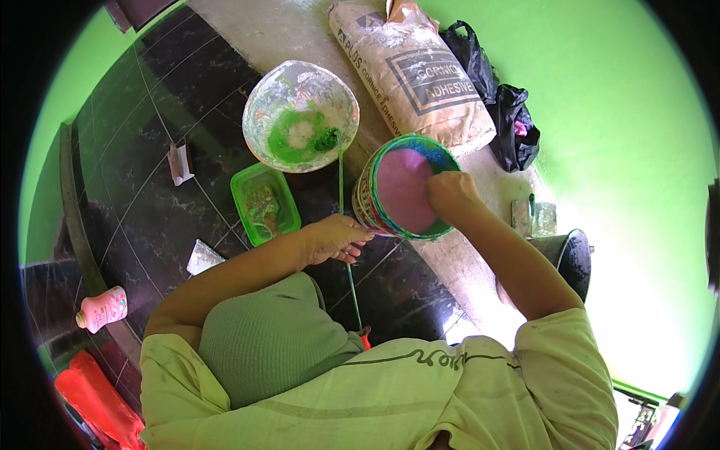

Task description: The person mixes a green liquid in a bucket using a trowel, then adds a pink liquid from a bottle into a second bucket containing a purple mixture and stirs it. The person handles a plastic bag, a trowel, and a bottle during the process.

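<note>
A paint bucket (363, 196) with a green-stained rim and pinkish liquid inside is between my hands, its side showing on the left. My right hand (453, 193) is closed in a fist at its right rim; whether a stirrer is hidden in it I cannot make out. At the bucket's lower left, my left hand (336, 238) has its thumb against the side and its fingers curled. A white basin (300, 81) smeared with green paint stands beyond them. In it rests the green head of a paint roller (328, 139), whose long thin pole runs down past my left hand.
A paper sack (420, 75) lies at the back, beside black plastic bags (516, 127). Left of my hands sits a green plastic tub (247, 225) with tools. A black bucket (574, 262) is by the green wall. A pink bottle (105, 307) lies at far left.
</note>
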### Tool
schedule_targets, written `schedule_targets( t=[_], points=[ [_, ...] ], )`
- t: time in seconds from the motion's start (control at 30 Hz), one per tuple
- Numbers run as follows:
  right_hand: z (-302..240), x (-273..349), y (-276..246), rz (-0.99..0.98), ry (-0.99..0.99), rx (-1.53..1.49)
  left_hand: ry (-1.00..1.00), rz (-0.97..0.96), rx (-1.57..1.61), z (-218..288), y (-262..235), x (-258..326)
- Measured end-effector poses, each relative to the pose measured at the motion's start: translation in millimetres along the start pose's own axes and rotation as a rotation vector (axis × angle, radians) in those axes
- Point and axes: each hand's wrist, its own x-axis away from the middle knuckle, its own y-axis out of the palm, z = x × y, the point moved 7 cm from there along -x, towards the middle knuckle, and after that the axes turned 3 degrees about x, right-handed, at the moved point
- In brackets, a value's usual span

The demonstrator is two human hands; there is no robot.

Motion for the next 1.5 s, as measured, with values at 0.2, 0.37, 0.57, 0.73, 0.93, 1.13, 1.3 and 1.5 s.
schedule_targets(
  t=[0.2,0.37,0.57,0.73,0.93,1.13,1.3,1.5],
  points=[
    [-17,24,-9,-0.140,-0.134,-0.315,-0.012,-0.007,0.010,-2,3,-3],
    [-24,12,-34,0.209,-0.091,-0.438,-0.008,-0.017,0.009,-2,5,-4],
    [-7,-13,-19,0.242,0.011,-0.100,-0.011,-0.011,-0.001,-4,6,-4],
    [-3,1,1,-0.003,-0.006,-0.052,-0.014,-0.009,0.005,-6,3,-5],
    [-27,23,-29,-0.019,-0.142,-0.368,-0.018,-0.025,0.007,-3,9,-6],
    [-19,-3,-45,0.234,-0.028,-0.282,-0.017,-0.024,-0.004,-3,9,-5],
    [-1,-11,-21,0.165,0.018,-0.094,0.002,-0.026,0.004,-2,7,-4],
    [-19,17,-15,-0.114,-0.095,-0.183,-0.011,-0.014,0.017,-7,2,-7]
  ],
)
